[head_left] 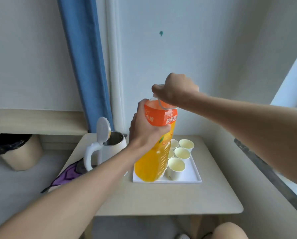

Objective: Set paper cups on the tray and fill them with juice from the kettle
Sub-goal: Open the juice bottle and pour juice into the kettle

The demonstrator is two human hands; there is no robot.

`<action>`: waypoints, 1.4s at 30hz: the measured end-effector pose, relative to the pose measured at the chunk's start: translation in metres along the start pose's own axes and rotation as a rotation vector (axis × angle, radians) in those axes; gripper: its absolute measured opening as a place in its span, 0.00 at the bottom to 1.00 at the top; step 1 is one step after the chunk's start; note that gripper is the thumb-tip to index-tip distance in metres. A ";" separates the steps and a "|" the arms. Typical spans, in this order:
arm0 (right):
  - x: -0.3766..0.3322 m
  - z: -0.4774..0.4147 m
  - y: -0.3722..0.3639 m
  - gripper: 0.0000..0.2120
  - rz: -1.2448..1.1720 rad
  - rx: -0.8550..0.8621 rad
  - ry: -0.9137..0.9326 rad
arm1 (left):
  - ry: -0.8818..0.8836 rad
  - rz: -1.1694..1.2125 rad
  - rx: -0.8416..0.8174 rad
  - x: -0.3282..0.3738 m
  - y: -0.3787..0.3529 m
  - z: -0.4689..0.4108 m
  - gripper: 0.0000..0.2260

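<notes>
**Above the tray: juice bottle gripped at both ends, kettle not yet filled**

Over the flat white rectangular tray (194, 176), a large clear plastic bottle of orange juice with an orange label (154, 152) was held upright. The left hand (144, 133) was wrapped round the label band. The right hand (176, 90) was clenched over the neck; the cap itself was hidden. Several empty-looking pale paper cups (176, 167) were grouped on the tray, partly masked by the bottle. The white electric kettle (109, 145), lid flipped up, was parked on the beige table (161, 200) just left of the tray.

Risks, as judged:
- Juice could be spurted over the cups if the nearly full bottle were squeezed as the cap came free.
- The light cups could be toppled by the bottle base.
- A fast pour could be slopped past the kettle mouth.
</notes>
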State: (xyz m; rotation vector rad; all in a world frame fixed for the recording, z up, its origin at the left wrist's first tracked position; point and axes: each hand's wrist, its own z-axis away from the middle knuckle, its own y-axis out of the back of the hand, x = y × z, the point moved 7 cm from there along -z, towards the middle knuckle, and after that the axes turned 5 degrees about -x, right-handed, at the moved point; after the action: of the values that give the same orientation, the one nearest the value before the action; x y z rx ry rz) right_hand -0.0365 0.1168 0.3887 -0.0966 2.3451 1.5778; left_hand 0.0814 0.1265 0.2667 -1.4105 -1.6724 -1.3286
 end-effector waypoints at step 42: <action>0.045 0.072 -0.115 0.19 0.264 -0.654 0.386 | 0.068 -0.095 -0.702 -0.112 -0.075 0.014 0.42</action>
State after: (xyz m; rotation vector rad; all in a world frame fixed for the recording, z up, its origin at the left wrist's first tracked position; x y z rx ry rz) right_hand -0.0377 0.1428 0.2481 -0.2637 2.0431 2.6101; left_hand 0.0441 0.1013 0.1386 -1.6334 -1.2847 -2.1237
